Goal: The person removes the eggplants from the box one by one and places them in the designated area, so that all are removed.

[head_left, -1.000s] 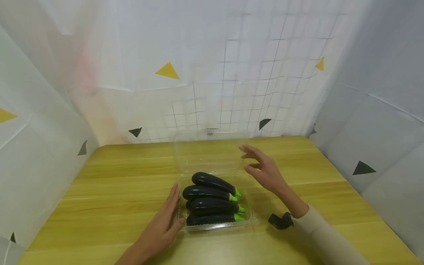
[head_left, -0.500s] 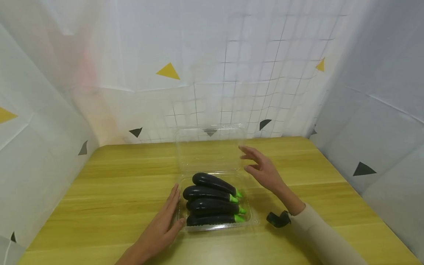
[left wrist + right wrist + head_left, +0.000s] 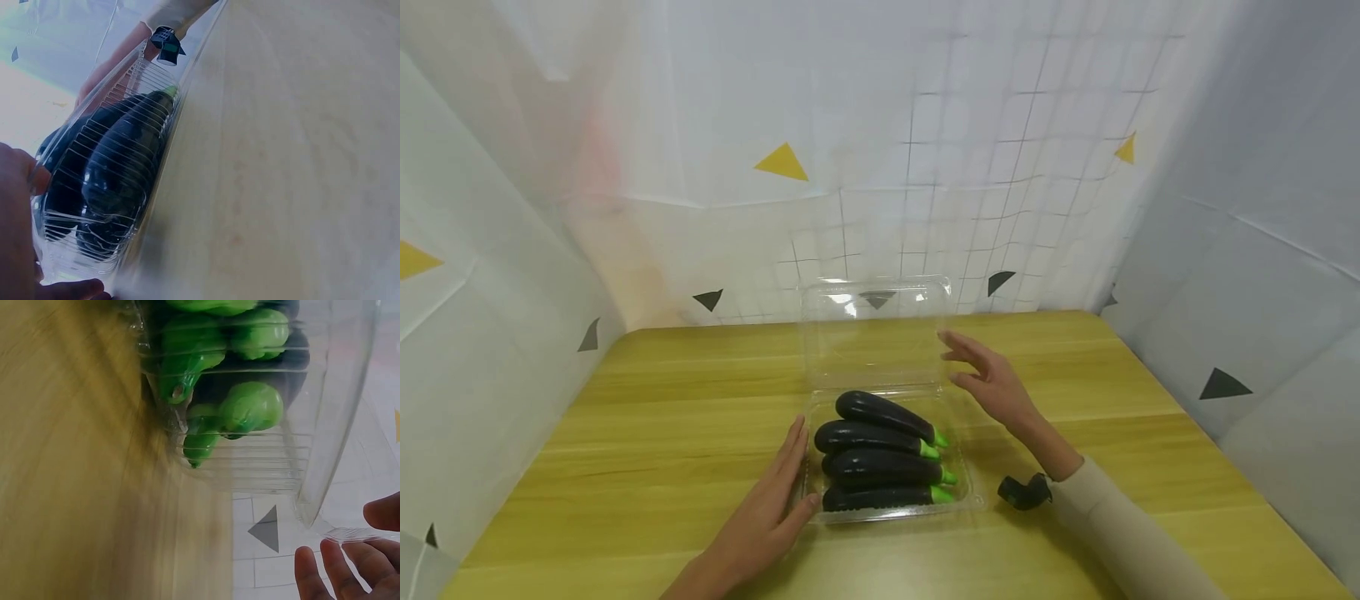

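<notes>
A clear plastic clamshell box (image 3: 895, 517) holds several dark purple eggplants (image 3: 880, 467) with green stems, lying side by side. Its clear lid (image 3: 876, 350) stands raised at the back, leaning away. My left hand (image 3: 767, 500) rests along the box's left side with straight fingers, the thumb at the front left corner. My right hand (image 3: 996, 387) hovers at the lid's right edge, fingers loosely bent and thumb apart. In the right wrist view, fingers (image 3: 347, 569) and thumb spread about the lid's hinge corner; contact is unclear there. The green stems (image 3: 250, 409) show through the box's ribbed wall.
The box sits on a yellow wood-grain table (image 3: 662, 433). A small black device (image 3: 1026, 492) is at my right wrist, right of the box. White sheeting (image 3: 700, 125) with yellow and black triangles encloses the back and both sides.
The lid has swung further back, its top edge now higher in the head view. My right hand and forearm have shifted slightly left; my left hand and the eggplants stay put.
</notes>
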Demonstrator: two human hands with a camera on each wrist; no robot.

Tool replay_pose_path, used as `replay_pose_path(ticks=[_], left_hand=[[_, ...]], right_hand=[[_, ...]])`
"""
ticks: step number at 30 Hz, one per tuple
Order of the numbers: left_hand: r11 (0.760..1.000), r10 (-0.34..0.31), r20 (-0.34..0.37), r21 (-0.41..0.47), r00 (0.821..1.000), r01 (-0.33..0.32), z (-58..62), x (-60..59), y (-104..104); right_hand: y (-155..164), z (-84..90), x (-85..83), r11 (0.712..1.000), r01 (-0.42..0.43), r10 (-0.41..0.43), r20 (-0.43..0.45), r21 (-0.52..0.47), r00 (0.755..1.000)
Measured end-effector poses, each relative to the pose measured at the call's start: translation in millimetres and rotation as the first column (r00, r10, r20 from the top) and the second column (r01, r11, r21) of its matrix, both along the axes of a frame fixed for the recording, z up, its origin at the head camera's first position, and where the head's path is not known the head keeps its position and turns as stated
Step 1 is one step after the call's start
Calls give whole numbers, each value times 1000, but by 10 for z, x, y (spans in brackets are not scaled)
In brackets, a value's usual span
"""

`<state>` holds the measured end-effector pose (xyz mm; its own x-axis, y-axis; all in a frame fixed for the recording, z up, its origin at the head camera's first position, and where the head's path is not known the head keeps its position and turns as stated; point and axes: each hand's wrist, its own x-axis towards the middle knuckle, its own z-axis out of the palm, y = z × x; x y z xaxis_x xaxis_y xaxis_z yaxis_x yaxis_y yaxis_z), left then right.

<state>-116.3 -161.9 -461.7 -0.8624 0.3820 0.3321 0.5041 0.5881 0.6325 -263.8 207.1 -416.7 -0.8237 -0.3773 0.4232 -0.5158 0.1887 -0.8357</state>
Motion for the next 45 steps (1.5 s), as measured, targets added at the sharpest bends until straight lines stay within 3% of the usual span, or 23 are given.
replay_pose_path(ticks=[10, 19, 26, 45], left_hand=[[1000, 9, -9, -3, 1000, -9, 8, 3, 5], [1000, 5, 14, -27, 1000, -5, 9, -10, 13], [1000, 11, 10, -9, 1000, -11, 19, -2, 11], [1000, 20, 21, -13, 1000, -20, 27, 11, 16]], right_hand=[[-7, -81, -43, 997, -37, 43, 94, -64, 995], [-5, -184, -104, 984, -99, 117, 116, -145, 986], [-3, -239, -131, 984, -115, 130, 108, -137, 986], [17, -304, -124, 997, -60, 69, 212, -51, 975]])
